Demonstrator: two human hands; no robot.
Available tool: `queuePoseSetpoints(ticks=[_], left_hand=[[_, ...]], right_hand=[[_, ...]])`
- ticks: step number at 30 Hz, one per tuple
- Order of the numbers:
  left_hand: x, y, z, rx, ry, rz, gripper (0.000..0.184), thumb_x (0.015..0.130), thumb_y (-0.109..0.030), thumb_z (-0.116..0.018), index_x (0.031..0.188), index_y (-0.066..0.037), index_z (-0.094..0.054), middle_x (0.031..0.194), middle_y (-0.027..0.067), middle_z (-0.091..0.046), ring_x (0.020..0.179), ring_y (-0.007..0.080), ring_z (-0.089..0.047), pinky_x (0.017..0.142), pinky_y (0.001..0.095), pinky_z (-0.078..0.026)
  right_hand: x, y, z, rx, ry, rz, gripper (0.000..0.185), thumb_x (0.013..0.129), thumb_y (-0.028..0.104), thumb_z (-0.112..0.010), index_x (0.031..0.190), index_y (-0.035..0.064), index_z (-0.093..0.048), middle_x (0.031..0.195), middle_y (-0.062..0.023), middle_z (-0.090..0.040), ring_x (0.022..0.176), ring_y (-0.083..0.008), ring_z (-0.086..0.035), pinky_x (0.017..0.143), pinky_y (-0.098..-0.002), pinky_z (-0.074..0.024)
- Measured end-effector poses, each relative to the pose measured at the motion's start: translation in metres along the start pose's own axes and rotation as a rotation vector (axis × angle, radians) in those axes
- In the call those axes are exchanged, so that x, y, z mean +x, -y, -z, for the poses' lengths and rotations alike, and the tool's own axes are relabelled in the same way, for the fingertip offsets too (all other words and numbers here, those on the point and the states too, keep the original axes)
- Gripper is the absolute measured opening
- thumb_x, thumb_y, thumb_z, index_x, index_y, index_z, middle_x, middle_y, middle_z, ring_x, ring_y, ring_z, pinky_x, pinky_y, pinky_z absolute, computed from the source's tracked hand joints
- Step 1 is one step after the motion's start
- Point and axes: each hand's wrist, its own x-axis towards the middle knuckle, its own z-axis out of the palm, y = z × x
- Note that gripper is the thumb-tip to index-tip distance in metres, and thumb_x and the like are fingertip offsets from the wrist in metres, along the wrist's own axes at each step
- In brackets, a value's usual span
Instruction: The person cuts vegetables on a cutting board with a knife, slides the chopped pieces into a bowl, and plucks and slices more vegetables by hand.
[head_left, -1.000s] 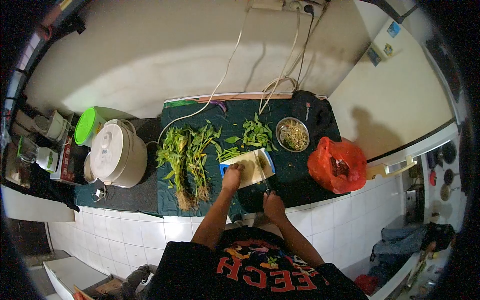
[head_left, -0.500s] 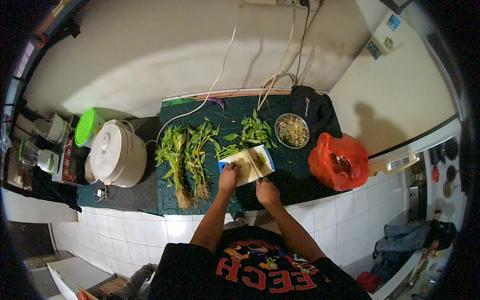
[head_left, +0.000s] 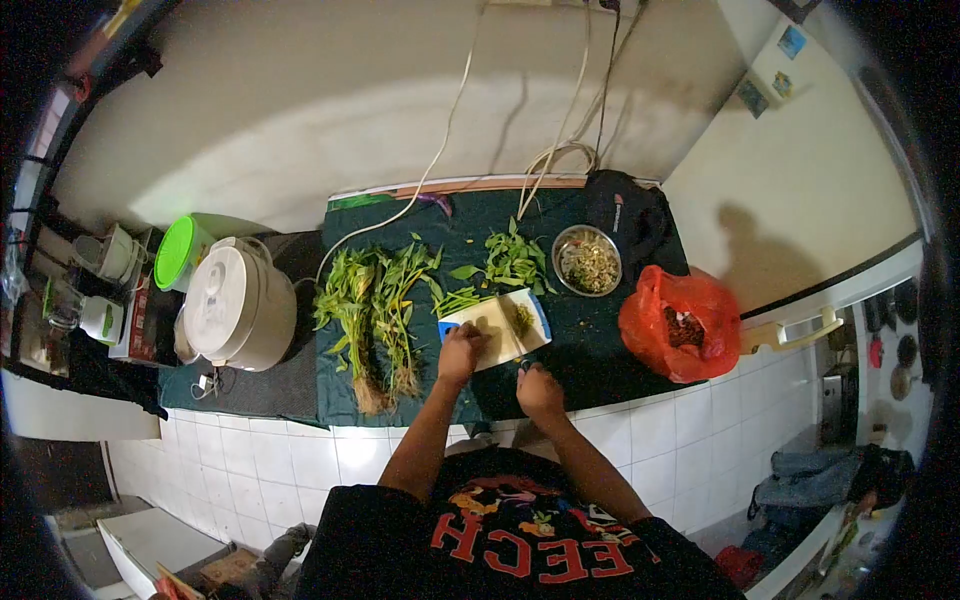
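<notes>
A white cutting board with blue ends lies on the dark green cloth. On its right part is a small heap of chopped greens. My right hand is closed around the handle of a knife, whose blade reaches over the board beside the heap. Over the board's left part, my left hand has its fingers curled in; what they hold is hidden. Cut green stems and a pile of loose leaves lie just beyond the board.
Rooted leafy bunches lie to the left, near a rice cooker and a green-lidded tub. Rightward are a metal bowl of chopped food, a red plastic bag and a black bag. A cable hangs along the wall.
My right hand and the knife have drawn slightly toward me and to the right. My left hand stays in place on the board. The whole view has shifted slightly.
</notes>
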Motion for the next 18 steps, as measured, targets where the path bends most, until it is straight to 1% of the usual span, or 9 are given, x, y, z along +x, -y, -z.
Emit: queuePoseSetpoints(ticks=[3, 5, 6, 11, 13, 14, 16, 17, 18], left_hand=[[0.005, 0.0, -0.002, -0.074, -0.102, 0.177, 0.035, 0.073, -0.011, -0.065, 0.108, -0.011, -0.066, 0.107, 0.014, -0.058, 0.097, 0.0333, -0.055, 0.085, 0.0408, -0.047], [0.008, -0.004, 0.001, -0.081, -0.188, 0.291, 0.043, 0.069, -0.013, -0.07, 0.111, -0.011, -0.064, 0.107, 0.014, -0.057, 0.099, 0.032, -0.053, 0.085, 0.0417, -0.046], [0.01, -0.012, 0.011, -0.002, -0.185, 0.338, 0.052, 0.067, -0.015, -0.073, 0.117, -0.011, -0.06, 0.113, 0.0156, -0.053, 0.103, 0.0335, -0.051, 0.087, 0.0433, -0.044], [0.017, -0.03, 0.022, 0.175, -0.103, 0.505, 0.077, 0.066, -0.018, -0.077, 0.134, -0.012, -0.043, 0.133, 0.0202, -0.04, 0.121, 0.0409, -0.038, 0.096, 0.0503, -0.036], [0.013, -0.03, 0.021, 0.289, -0.164, 0.466, 0.092, 0.066, -0.024, -0.079, 0.143, -0.011, -0.03, 0.145, 0.024, -0.026, 0.134, 0.0445, -0.022, 0.104, 0.0566, -0.023], [0.013, -0.029, 0.02, 0.288, -0.161, 0.464, 0.092, 0.066, -0.024, -0.079, 0.143, -0.011, -0.03, 0.145, 0.024, -0.026, 0.134, 0.0445, -0.022, 0.104, 0.0566, -0.023], [0.008, -0.016, 0.007, 0.211, -0.213, 0.721, 0.115, 0.062, -0.035, -0.083, 0.149, -0.01, -0.012, 0.152, 0.0254, -0.009, 0.14, 0.0453, -0.005, 0.107, 0.0618, -0.012], [0.006, -0.007, 0.003, 0.201, -0.139, 0.78, 0.13, 0.058, -0.051, -0.083, 0.15, -0.011, 0.0, 0.153, 0.0254, 0.004, 0.141, 0.0443, 0.005, 0.107, 0.063, -0.006], [0.005, -0.007, 0.008, 0.199, -0.141, 0.78, 0.13, 0.058, -0.051, -0.083, 0.15, -0.011, 0.0, 0.153, 0.0254, 0.004, 0.141, 0.0443, 0.005, 0.107, 0.063, -0.006]], right_hand=[[0.0, -0.012, -0.021, -0.023, -0.05, 0.145, 0.035, 0.093, 0.032, -0.05, 0.091, -0.0031, -0.053, 0.078, -0.0255, -0.064, 0.075, -0.0418, -0.065, 0.066, -0.0494, -0.0532], [0.003, -0.012, -0.033, 0.043, 0.022, -0.174, 0.034, 0.093, 0.03, -0.049, 0.094, -0.0038, -0.053, 0.08, -0.0258, -0.064, 0.079, -0.0422, -0.065, 0.07, -0.0503, -0.0523], [0.005, -0.011, -0.03, 0.044, 0.023, -0.173, 0.034, 0.093, 0.03, -0.049, 0.094, -0.0038, -0.053, 0.08, -0.0258, -0.064, 0.079, -0.0422, -0.065, 0.07, -0.0503, -0.0523], [0.017, 0.011, 0.014, 0.036, 0.134, 0.055, 0.032, 0.093, 0.026, -0.048, 0.1, -0.0056, -0.052, 0.084, -0.0263, -0.064, 0.082, -0.0432, -0.064, 0.073, -0.0486, -0.0522], [0.013, 0.011, -0.002, 0.063, 0.132, 0.025, 0.031, 0.093, 0.025, -0.048, 0.098, -0.0055, -0.053, 0.087, -0.0269, -0.064, 0.084, -0.0431, -0.064, 0.074, -0.0488, -0.0518], [0.011, 0.011, -0.008, 0.086, 0.125, 0.001, 0.03, 0.093, 0.024, -0.048, 0.097, -0.0054, -0.054, 0.089, -0.0276, -0.063, 0.085, -0.043, -0.063, 0.075, -0.0491, -0.0514], [0.001, 0.004, -0.022, 0.094, 0.072, -0.004, 0.031, 0.094, 0.024, -0.047, 0.096, -0.0056, -0.055, 0.091, -0.0282, -0.063, 0.086, -0.0428, -0.063, 0.075, -0.0495, -0.0508], [0.0, 0.002, -0.026, 0.102, 0.016, -0.001, 0.031, 0.094, 0.024, -0.047, 0.094, -0.0059, -0.056, 0.092, -0.0289, -0.063, 0.087, -0.0426, -0.063, 0.076, -0.0498, -0.0503], [0.004, 0.005, -0.023, 0.101, 0.015, 0.001, 0.031, 0.094, 0.024, -0.047, 0.094, -0.0059, -0.056, 0.092, -0.0289, -0.063, 0.087, -0.0426, -0.063, 0.076, -0.0498, -0.0503]])
